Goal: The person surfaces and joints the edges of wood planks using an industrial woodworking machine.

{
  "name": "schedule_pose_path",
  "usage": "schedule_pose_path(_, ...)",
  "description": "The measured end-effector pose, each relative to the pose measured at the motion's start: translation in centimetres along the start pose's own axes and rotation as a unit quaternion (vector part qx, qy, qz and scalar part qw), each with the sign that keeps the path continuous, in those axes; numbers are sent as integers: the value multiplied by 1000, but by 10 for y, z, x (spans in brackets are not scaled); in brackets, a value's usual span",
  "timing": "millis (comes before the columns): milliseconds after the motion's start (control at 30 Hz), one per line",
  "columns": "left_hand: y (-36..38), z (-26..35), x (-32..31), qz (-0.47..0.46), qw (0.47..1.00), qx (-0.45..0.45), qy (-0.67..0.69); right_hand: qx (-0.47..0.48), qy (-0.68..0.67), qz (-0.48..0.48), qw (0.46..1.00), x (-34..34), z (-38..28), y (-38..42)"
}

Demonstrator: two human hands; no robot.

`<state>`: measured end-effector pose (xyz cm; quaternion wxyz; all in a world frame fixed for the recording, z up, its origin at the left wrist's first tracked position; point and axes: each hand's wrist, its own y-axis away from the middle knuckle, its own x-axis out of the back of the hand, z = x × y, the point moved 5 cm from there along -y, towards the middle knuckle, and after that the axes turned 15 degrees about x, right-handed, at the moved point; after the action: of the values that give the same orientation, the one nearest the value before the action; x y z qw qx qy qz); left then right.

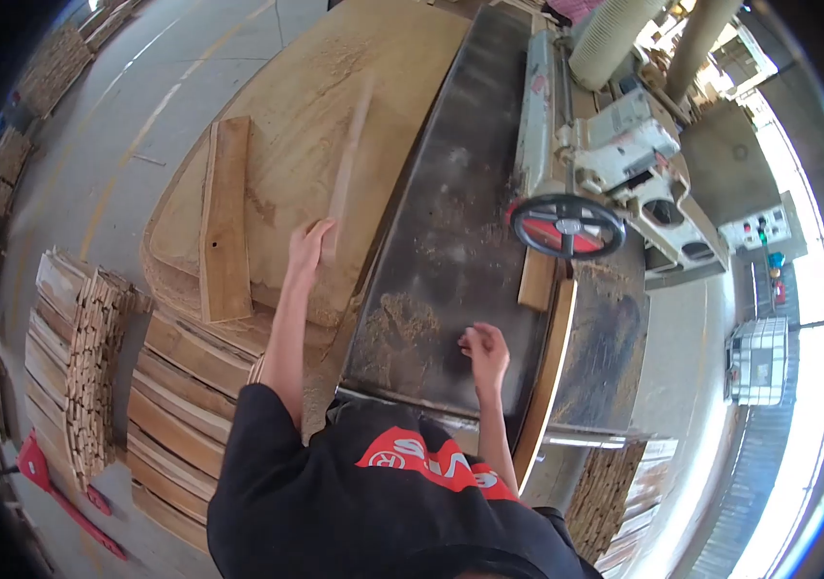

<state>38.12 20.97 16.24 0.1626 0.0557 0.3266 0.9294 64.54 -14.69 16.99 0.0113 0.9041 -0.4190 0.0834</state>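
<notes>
My left hand (pixel 309 245) is closed around the lower end of a long, thin wooden strip (pixel 347 169), blurred by motion and held up over the wooden tabletop (pixel 402 68). Above the dark machine table (pixel 441 212), my right hand (pixel 485 353) has its fingers curled in, and nothing shows in them. Sawdust (pixel 397 323) lies to its left. To its right, a long narrow board (pixel 547 376) runs along the machine table, with a short wood piece (pixel 534 280) by its far end. A wide board (pixel 226 222) lies on the tabletop, left of my left hand.
A woodworking machine with a black handwheel (pixel 567 227) stands over the dark table's right side, a hose (pixel 614 43) above it. Stacked boards (pixel 175 405) are at the lower left, near a red handle (pixel 69 507). A control box (pixel 757 230) is at the right.
</notes>
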Motion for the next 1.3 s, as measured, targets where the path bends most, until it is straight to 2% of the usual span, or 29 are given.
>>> schedule_pose_path(33,27,-16,-19,-92,983,71,142,54,46,-46,996,-12,-7,14)
schedule_pose_path(67,45,-29,-36,-205,948,68,234,80,77,-97,989,-24,-30,29)
schedule_pose_path(133,81,-54,-63,-407,813,64,411,126,134,-180,966,-37,-77,54)
schedule_pose_path(200,109,-78,-76,-361,844,74,390,168,180,-241,939,-46,-94,76)
schedule_pose_path(233,122,-85,-83,-339,859,76,377,216,191,-237,928,-47,-97,83)
schedule_pose_path(300,155,-100,-95,-345,845,79,400,307,213,-227,899,-45,-104,102)
schedule_pose_path(333,169,-109,-102,-350,838,79,411,317,240,-229,889,-43,-109,109)
schedule_pose_path(400,163,-164,-107,-237,920,-46,307,335,296,-231,864,-33,-121,124)
schedule_pose_path(467,173,-198,-111,-183,945,-116,244,368,284,-224,857,-24,-130,135)
schedule_pose_path(567,200,-222,-110,-230,934,-88,260,376,281,-207,858,-3,-130,151)
schedule_pose_path(633,228,-223,-116,-307,894,-12,326,374,302,-183,858,15,-125,167)
schedule_pose_path(700,268,-208,-137,-188,932,-36,308,361,276,-161,876,32,-119,182)
schedule_pose_path(733,276,-212,-134,-146,967,-122,170,350,265,-148,886,42,-115,192)
schedule_pose_path(767,282,-219,-134,-106,972,-206,29,370,273,-124,879,53,-113,199)
schedule_pose_path(867,271,-257,-149,-235,951,-187,-67,349,310,-122,876,91,-95,218)
schedule_pose_path(933,326,-213,-173,-282,904,-294,-129,303,332,-124,884,113,-76,239)
schedule_pose_path(1000,344,-210,-182,-281,890,-295,-207,251,345,-130,895,130,-62,258)
schedule_pose_path(1033,351,-211,-189,-288,873,-312,-240,258,354,-124,890,136,-60,267)
schedule_pose_path(1133,358,-229,-197,-280,833,-318,-356,102,363,-166,911,144,-36,296)
schedule_pose_path(1167,355,-238,-197,-268,821,-313,-395,101,348,-139,921,146,-37,302)
schedule_pose_path(1267,354,-241,-193,-302,819,-313,-375,56,220,-84,970,150,4,320)
schedule_pose_path(1300,356,-237,-194,-324,800,-322,-388,-81,147,-57,984,150,17,322)
